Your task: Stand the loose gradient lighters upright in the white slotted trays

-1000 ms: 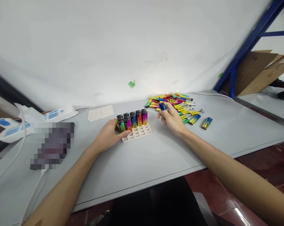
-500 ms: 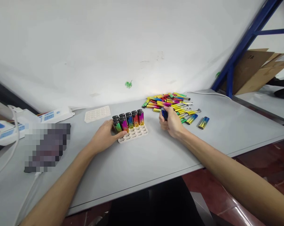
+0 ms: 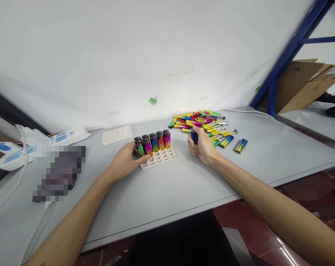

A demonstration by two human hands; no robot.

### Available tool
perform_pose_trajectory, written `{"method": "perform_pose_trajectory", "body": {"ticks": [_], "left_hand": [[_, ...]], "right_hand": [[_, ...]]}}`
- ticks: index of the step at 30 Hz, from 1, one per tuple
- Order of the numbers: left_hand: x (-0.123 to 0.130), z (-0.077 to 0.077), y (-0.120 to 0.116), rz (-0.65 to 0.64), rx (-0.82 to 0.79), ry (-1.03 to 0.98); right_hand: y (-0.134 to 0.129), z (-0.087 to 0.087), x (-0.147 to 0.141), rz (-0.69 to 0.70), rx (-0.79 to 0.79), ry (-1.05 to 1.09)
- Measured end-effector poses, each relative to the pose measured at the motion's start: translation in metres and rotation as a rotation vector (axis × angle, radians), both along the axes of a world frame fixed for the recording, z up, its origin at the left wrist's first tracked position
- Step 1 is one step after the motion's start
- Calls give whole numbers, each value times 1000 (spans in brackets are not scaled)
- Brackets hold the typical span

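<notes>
Fingers of my right hand (image 3: 202,146) now firmly enclose a dark-blue lighter (image 3: 194,137), right of the white perforated tray (image 3: 159,162) my left hand (image 3: 125,161) holds.

Black-topped multicoloured lighters (image 3: 154,143), off-white tray (image 3: 158,159)

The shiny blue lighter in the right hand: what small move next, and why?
Probably carry the shiny blue lighter left to the white slotted tray: the right hand grips the lighter, slots stand open in front of the upright, black-topped multicoloured lighters, and the left hand wraps the tray's left end.
</notes>
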State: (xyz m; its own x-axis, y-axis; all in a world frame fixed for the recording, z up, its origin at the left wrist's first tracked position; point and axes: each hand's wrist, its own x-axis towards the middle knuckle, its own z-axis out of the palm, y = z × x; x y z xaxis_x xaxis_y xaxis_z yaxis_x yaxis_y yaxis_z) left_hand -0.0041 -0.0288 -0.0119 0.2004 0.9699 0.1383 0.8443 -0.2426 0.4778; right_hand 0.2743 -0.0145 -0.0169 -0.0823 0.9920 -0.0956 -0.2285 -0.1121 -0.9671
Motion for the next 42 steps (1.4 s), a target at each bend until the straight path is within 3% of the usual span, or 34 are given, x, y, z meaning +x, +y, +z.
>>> {"method": "perform_pose_trajectory", "body": {"ticks": [10,15,23,33,42], "left_hand": [[0,-1,-1,-12,13,-7],[-1,-1,-1,-17,20,-6],[0,-3,1,-17,16,2],[-2,-7,3,-73,59,-12],[-1,-4,1,-88,52,-8]], "right_hand": [[-1,-2,-1,10,-6,-35],[-2,-6,-3,68,173,-56],[-18,6,-28,55,609,-519],[-21,-5,-65,-57,661,-624],[-21,-6,-67,-107,689,-1100]]}}
